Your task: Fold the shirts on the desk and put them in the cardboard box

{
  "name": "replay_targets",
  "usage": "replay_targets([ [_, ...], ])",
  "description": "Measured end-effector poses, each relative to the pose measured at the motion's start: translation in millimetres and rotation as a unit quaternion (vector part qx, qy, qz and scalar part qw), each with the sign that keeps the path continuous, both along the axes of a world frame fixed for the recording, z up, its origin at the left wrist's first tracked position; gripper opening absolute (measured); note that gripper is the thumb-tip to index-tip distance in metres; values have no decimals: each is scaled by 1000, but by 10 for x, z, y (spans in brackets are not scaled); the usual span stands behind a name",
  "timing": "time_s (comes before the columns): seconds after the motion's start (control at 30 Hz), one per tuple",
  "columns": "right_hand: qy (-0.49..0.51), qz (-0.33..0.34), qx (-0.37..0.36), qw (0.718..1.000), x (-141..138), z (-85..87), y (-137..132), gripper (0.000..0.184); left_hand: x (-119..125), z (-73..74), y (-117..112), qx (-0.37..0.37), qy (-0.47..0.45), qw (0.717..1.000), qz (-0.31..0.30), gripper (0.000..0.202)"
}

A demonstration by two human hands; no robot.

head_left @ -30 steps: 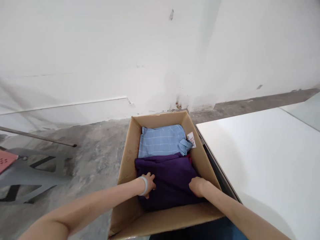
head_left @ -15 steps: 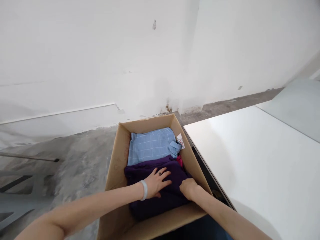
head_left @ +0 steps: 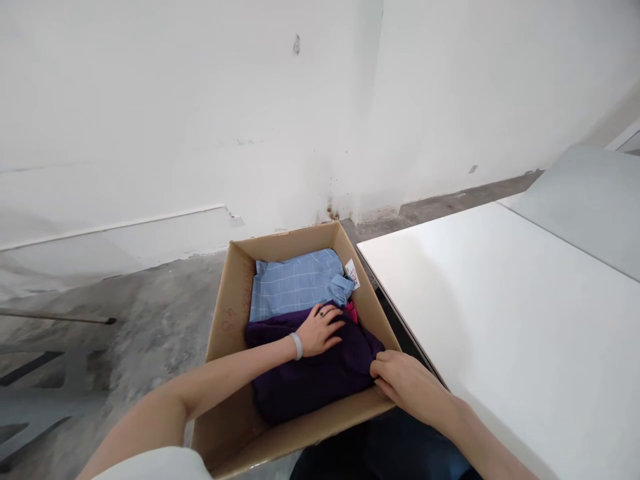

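Note:
In the cardboard box (head_left: pixel 223 333) lies a folded dark purple garment (head_left: pixel 300 390), filling the near part. Beyond it is a folded light-blue checked shirt (head_left: pixel 295 283) with its collar toward the right. A white paper tag (head_left: pixel 353 274) leans on the box's right wall, and a bit of pink cloth (head_left: pixel 352 311) shows below it. My left hand (head_left: pixel 320 330) rests on top of the purple garment, fingers spread. At the box's near right corner, my right hand (head_left: pixel 400 380) pinches the edge of the purple garment between thumb and fingers.
A white table (head_left: pixel 450 287) stands close along the box's right side. To the left, on the grey concrete floor (head_left: pixel 160 320), is a grey metal frame (head_left: pixel 55 393). A white wall (head_left: pixel 175 120) rises behind the box.
My right hand has shifted right and toward the box's corner, drawing the purple garment's edge with it. My left hand has slid a little farther up the garment. The view has shifted slightly.

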State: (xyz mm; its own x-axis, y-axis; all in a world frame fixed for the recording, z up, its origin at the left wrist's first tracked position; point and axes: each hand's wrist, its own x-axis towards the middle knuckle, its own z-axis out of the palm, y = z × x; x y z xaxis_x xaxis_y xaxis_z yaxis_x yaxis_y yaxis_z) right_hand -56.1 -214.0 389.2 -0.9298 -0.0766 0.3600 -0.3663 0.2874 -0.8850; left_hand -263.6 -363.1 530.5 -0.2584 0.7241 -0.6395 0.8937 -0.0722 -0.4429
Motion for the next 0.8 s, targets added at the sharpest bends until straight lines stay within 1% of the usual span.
replay_targets([
  [0.07,7,-4,-8,1000,8,-5,-66,16,-66,-11,59,32,55,998,17,38],
  [0.13,8,-1,-9,1000,28,-5,-111,15,-162,-96,87,45,92,994,24,31],
  [0.2,2,-2,-5,1000,59,-4,-127,16,-255,-193,108,45,94,994,18,16],
  [0.23,-3,-3,-1,1000,75,-2,-126,17,-291,-226,122,47,91,995,14,13],
  [0.3,-15,-1,7,1000,90,8,-120,20,-343,-242,161,65,96,993,15,17],
  [0.37,-23,14,23,999,66,36,-123,23,-378,-208,206,102,125,986,26,21],
  [0.47,-15,41,59,997,-74,124,-159,23,-434,-166,241,147,169,973,52,26],
  [0.57,1,49,95,994,-303,245,-219,23,-506,-215,207,118,168,976,76,29],
  [0.63,-25,64,137,988,-461,305,-269,24,-556,-277,166,89,160,979,87,31],
  [0.73,-88,110,190,972,-638,327,-359,26,-621,-344,126,74,159,980,97,30],
  [0.8,-104,124,197,967,-693,309,-411,28,-649,-356,125,66,157,980,103,28],
])
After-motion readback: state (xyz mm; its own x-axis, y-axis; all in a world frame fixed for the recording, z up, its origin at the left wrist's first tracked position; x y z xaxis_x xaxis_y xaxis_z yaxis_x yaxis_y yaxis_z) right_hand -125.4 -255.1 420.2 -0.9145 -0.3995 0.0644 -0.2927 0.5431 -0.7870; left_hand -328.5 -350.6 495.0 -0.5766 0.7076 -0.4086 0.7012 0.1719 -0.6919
